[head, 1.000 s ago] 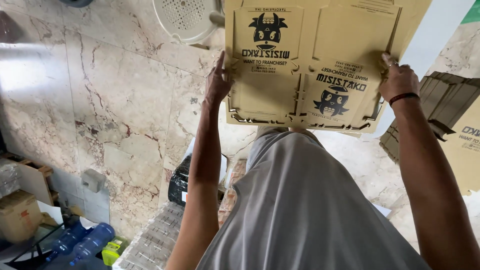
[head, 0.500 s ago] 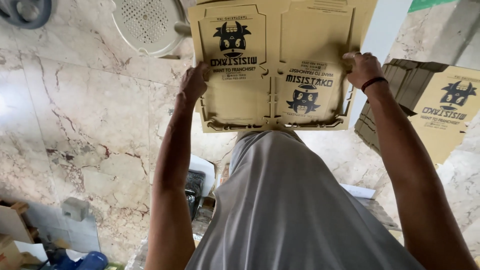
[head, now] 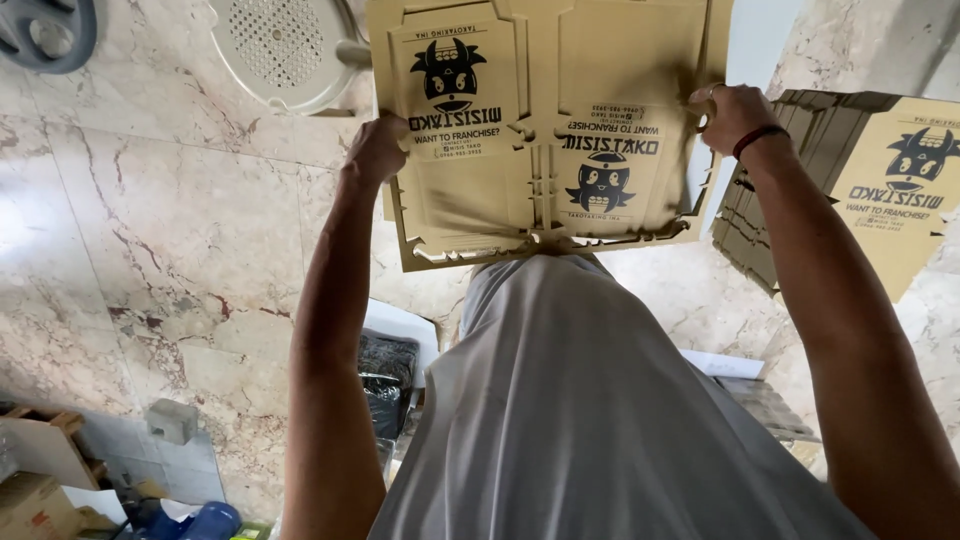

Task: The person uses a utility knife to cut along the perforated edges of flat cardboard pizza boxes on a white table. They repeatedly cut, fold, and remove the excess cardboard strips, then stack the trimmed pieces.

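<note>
Now both hands grip a flat, printed cardboard box blank: left hand curled shut on its left edge, right hand pinching its right edge, fingers pressed together.

A marble-patterned floor of pale tiles veined in brown is carrying everything here. A white perforated plastic chair is standing on it toward the far edge, with a grey round object sitting in the far left corner. A stack of flat brown cardboard sheets is lying at the right edge. Blue bottles and cardboard boxes are resting in the near left corner.
</note>
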